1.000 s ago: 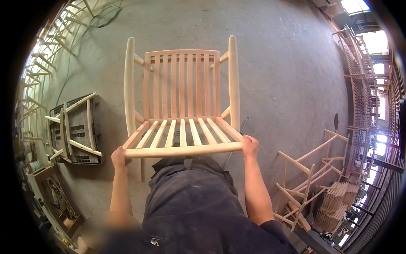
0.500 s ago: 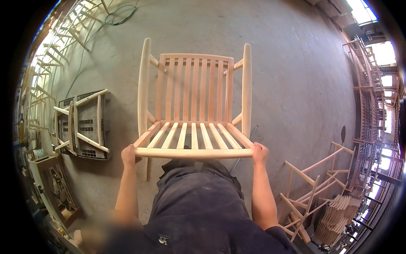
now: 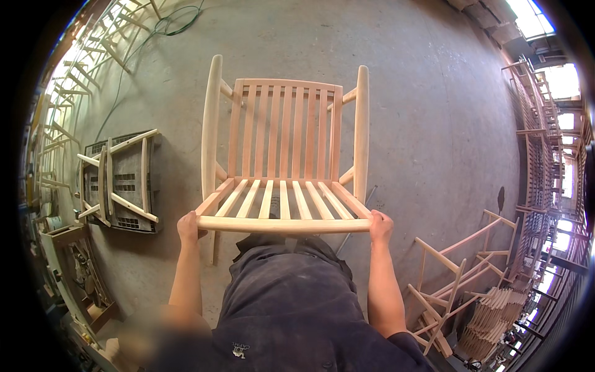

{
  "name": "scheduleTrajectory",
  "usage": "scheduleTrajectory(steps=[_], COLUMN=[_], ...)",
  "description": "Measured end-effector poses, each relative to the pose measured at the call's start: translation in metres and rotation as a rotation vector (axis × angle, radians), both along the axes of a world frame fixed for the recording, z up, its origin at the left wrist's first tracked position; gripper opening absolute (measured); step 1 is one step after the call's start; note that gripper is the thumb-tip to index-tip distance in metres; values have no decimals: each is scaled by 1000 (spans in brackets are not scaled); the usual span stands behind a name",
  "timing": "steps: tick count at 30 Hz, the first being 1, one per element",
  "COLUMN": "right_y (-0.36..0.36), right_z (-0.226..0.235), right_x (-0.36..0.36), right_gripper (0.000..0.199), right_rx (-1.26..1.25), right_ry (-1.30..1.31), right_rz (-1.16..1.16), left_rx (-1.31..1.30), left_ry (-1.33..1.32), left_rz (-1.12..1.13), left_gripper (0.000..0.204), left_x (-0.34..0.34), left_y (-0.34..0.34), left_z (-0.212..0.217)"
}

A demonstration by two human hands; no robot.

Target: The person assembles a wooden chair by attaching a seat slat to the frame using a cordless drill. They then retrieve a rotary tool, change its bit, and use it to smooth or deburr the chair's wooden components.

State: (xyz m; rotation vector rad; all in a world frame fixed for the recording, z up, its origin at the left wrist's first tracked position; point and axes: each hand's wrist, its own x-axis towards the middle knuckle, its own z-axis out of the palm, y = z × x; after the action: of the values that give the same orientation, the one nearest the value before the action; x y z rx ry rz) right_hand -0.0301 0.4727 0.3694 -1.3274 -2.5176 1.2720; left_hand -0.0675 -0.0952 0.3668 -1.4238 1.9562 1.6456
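Note:
Right in front of my body is a pale wooden armchair frame with a slatted seat and a slatted back. Its back points away from me, and a thick rounded armrest runs along each side. My left hand is closed around the left end of the front seat rail. At the rail's right end, my right hand is wrapped round the corner in the same way. The undersides of both grips are hidden, and so is most of the chair's leg structure.
On the left, wooden frame parts lie on a dark plastic pallet. A green hose coils at the far left. More chair frames and a stack of slats stand at the near right. Racks line the right side.
Both hands keep their grip on the front rail. The chair stays almost in the same place before me; the surroundings shift only very slightly.

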Motion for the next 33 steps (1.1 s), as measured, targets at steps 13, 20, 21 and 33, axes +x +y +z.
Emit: scheduleTrajectory(steps=[13,20,21,33], right_y=[-2,-3,-2,-3], right_z=[2,3,2,3], right_x=[-1,-1,-1,-1], right_gripper=[36,34,34,34], right_rx=[2,-7,-8,30], right_ry=[13,6,5,-10], right_rz=[0,-8,-12,-2], left_rx=[12,-1,-6,19], left_ry=[17,17,16,19], left_rz=[-1,10,10,24], left_gripper=[24,34,35,32], left_x=[0,1,1,1], left_y=[0,0,0,-2], left_z=[0,0,-1,-3])
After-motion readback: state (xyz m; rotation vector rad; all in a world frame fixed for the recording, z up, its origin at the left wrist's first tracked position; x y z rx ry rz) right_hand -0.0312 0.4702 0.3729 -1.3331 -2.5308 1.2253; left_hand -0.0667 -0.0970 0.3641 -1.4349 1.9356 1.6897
